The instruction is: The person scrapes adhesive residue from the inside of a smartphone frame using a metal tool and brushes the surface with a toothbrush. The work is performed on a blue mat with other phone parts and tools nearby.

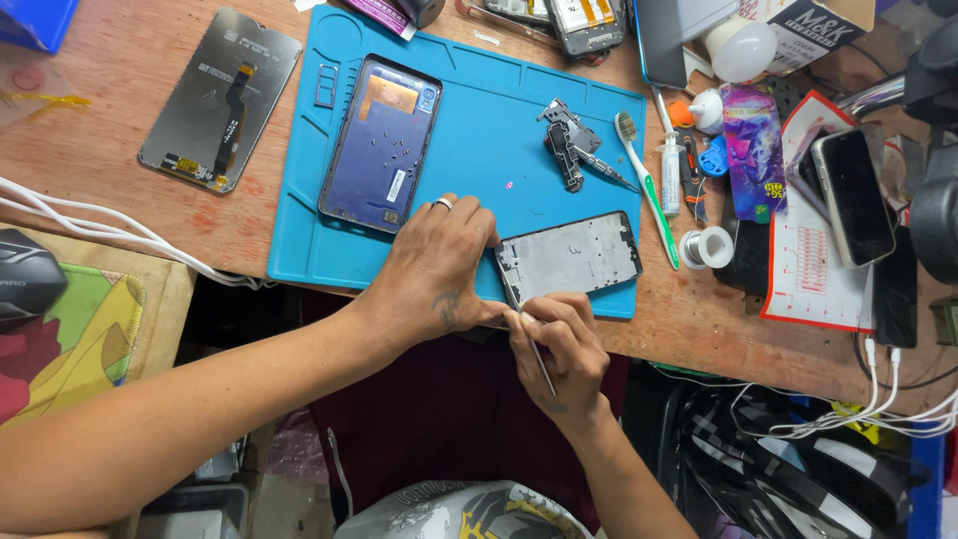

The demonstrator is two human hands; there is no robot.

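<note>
Wooden bench (120,70) carries a blue mat (479,120); at frame centre the left hand (439,269) presses the phone frame (569,257) flat, while the right hand (564,349) pinches a thin tool (541,364) at its lower-left corner.

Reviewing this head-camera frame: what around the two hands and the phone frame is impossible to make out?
- Tip of the thin tool: hidden where the right hand meets the phone frame.
- Left edge of the phone frame: covered by the left hand.
- Loose screws on the blue back cover: too small to count.
- Phones at the top edge: cut off by the picture edge.
- Dark gear at right: cropped and blurred.
</note>
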